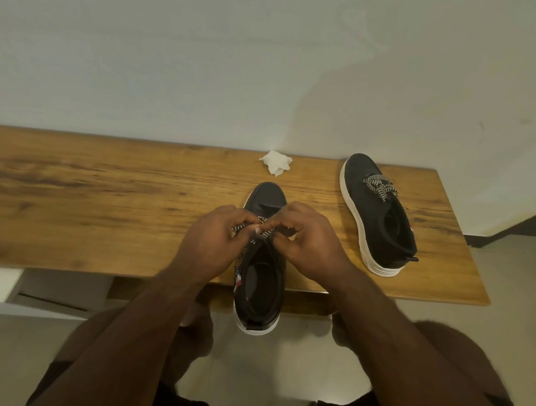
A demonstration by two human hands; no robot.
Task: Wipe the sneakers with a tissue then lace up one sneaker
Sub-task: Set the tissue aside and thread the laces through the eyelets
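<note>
A black sneaker (pixel 260 284) with a white sole lies at the table's front edge, its heel hanging over the edge toward me. My left hand (pixel 210 246) and my right hand (pixel 308 243) meet over its tongue, each pinching part of the black-and-white patterned lace (pixel 263 234). The lace ends between my fingers are mostly hidden. A second black sneaker (pixel 382 216) lies at the right of the table, its patterned lace bunched near the toe. A crumpled white tissue (pixel 276 162) sits at the back of the table near the wall.
The wooden table (pixel 88 198) runs along a pale wall (pixel 269 61); its right end (pixel 475 278) is just past the second sneaker. My knees and a light floor (pixel 265 375) show below the front edge.
</note>
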